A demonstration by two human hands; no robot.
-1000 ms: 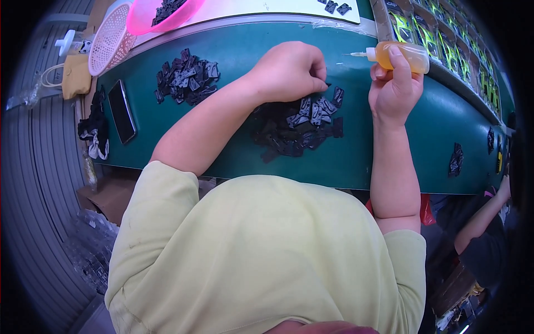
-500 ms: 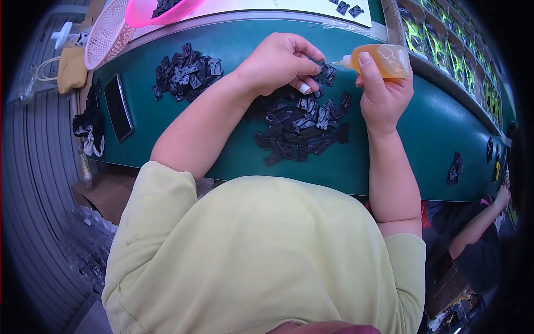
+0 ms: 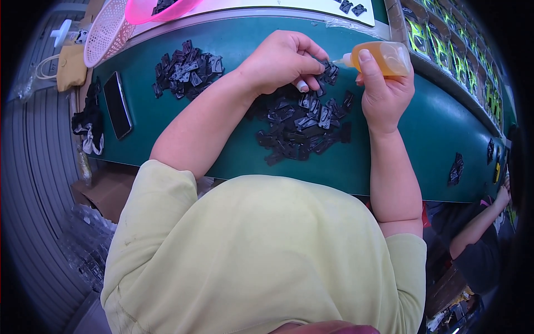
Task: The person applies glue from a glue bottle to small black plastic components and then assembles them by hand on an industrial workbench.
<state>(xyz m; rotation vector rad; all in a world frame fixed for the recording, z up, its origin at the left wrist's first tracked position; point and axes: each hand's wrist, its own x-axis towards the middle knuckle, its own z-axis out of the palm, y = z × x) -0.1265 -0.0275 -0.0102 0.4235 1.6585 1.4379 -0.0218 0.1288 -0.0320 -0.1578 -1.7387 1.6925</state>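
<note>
My right hand [image 3: 385,96] is wrapped round a squeeze bottle [image 3: 384,58] of amber liquid, held on its side with the thin nozzle pointing left. That nozzle tip comes close to the fingertips of my left hand [image 3: 286,64], which pinch a small black plastic part [image 3: 329,72]; whether the tip touches it I cannot tell. A white wrap covers one finger of the left hand. Just below the hands lies a heap of small flat black plastic parts [image 3: 303,125] on the green table. A second pile of black parts [image 3: 188,71] sits left of my left forearm.
On the green tabletop [image 3: 239,161] a phone [image 3: 118,106] lies at left. A pink basket [image 3: 108,33] and a pink bowl [image 3: 158,12] stand at the back. Boxes of yellow-green items [image 3: 453,61] line the right edge. Another person's arm [image 3: 478,225] shows at far right.
Almost nothing differs. Both hands keep their places, the bottle's nozzle still by the left fingertips, with the bottle tipped very slightly differently.
</note>
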